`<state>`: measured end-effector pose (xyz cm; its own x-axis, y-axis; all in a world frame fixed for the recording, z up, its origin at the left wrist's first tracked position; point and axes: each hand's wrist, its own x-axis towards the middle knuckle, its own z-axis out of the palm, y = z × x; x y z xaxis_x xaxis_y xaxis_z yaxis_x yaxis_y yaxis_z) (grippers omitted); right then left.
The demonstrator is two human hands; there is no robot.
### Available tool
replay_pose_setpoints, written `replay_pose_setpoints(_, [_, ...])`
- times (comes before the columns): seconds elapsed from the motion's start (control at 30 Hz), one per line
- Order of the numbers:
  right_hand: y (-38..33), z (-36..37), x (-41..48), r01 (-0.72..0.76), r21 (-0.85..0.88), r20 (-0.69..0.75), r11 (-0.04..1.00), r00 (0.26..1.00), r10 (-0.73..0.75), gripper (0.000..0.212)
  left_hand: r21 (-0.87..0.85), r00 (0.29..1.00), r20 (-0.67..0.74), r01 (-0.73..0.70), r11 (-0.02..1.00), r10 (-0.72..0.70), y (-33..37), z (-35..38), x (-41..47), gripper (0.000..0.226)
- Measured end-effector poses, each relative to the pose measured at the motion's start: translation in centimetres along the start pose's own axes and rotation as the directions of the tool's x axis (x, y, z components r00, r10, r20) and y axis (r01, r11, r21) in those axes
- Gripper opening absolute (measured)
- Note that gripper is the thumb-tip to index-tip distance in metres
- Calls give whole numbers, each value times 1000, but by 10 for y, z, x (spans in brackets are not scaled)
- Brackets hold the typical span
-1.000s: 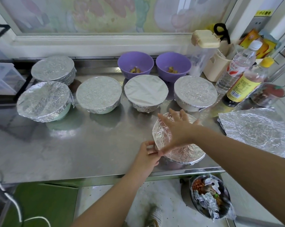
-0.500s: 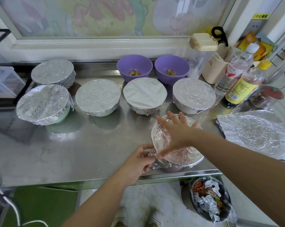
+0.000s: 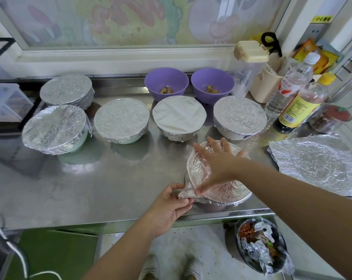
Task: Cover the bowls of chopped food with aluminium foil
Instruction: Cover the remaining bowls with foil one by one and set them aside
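The bowl [image 3: 210, 206] at the tabletop's [image 3: 110, 182] front edge is nearly hidden under its foil [image 3: 229, 191]. Only a dark strip of wall shows, and the food inside cannot be seen. The right hand [image 3: 217, 164] lies flat on the foil, fingers straight and spread. The left hand [image 3: 169, 207] pinches a crumpled corner of the foil at the bowl's left rim.

Further back, five covered bowls [image 3: 121, 123] hide their contents. Two purple bowls [image 3: 166, 82] at the rear edge stand open, holding brownish bits that are hard to make out. A loose sheet [image 3: 316, 164] is cut off at the right edge.

The tabletop is shiny steel, set below a painted window. A bin [image 3: 262, 249] with foil scraps sits on the floor.
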<state>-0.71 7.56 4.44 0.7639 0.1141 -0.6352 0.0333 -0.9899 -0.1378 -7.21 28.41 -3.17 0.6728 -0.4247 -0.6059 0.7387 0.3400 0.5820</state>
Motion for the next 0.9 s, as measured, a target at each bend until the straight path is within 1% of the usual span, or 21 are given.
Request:
replay_pose_setpoints(0.07, [0,0,0,-1,0,0,1000,1000,1,153,25,1000,-9,-22,999,23,-5,-1,-2,39])
replay_pose_setpoints(0.13, [1,0,1,-1,-1,-1,1000,1000,1,153,118,998,-6,-56,991,57,-10,-2,-4,39])
replay_pose_setpoints(0.2, [1,1,2,3,-5,-6,1000,1000,-3,154,294,994,13,-110,949,111,-12,-3,-4,40])
replay_pose_setpoints(0.23, [2,2,3,4,-5,-7,1000,1000,-4,154,414,987,33,-154,897,154,-12,-3,-4,39])
replay_pose_setpoints(0.27, [2,2,3,4,-4,-7,1000,1000,-4,153,554,975,59,-212,805,216,-11,-2,-4,37])
replay_pose_setpoints(0.3, [3,2,4,2,-3,-7,1000,1000,-2,153,686,957,94,-262,679,275,-10,1,-4,35])
replay_pose_setpoints(0.33, [3,2,4,2,-6,-7,1000,1000,-2,153,787,940,115,-284,547,322,-11,6,-4,37])
replay_pose_setpoints(0.37, [3,2,4,4,-12,-7,1000,1000,-4,154,861,921,101,-271,431,376,-13,10,-4,47])
replay_pose_setpoints(0.4, [3,2,4,5,-17,-7,1000,1000,-5,154,909,892,72,-242,338,446,-15,14,-6,55])
replay_pose_setpoints(0.43, [3,2,4,5,-17,-7,1000,1000,-5,155,932,853,55,-230,280,519,-17,20,-7,57])
replay_pose_setpoints(0.47, [3,2,4,4,-15,-7,1000,1000,-4,155,936,815,56,-244,254,577,-17,25,-9,53])
replay_pose_setpoints(0.5, [3,2,3,5,-14,-7,1000,1000,-5,157,928,791,55,-266,262,609,-19,28,-9,48])
replay_pose_setpoints(0.57, [3,3,3,11,-15,-11,1000,1000,-11,160,910,785,40,-284,301,619,-18,34,-7,39])
replay_pose_setpoints(0.6, [3,3,3,13,-13,-13,1000,1000,-13,161,914,777,38,-281,292,628,-18,34,-6,35])
replay_pose_setpoints(0.7, [3,2,3,16,-10,-17,1000,1000,-16,158,940,725,76,-281,193,685,-15,32,-6,24])
replay_pose_setpoints(0.77, [1,1,1,10,-14,-18,1000,1000,-10,154,950,698,120,-287,122,706,-13,29,-6,22])
replay_pose_setpoints(0.83, [-1,-1,-3,0,-9,-13,1000,1000,0,152,962,694,158,-268,49,703,-10,24,-2,22])
replay_pose_setpoints(0.9, [-2,-2,-6,-5,-8,-11,1000,1000,5,151,962,709,228,-270,-41,668,-4,18,4,23])
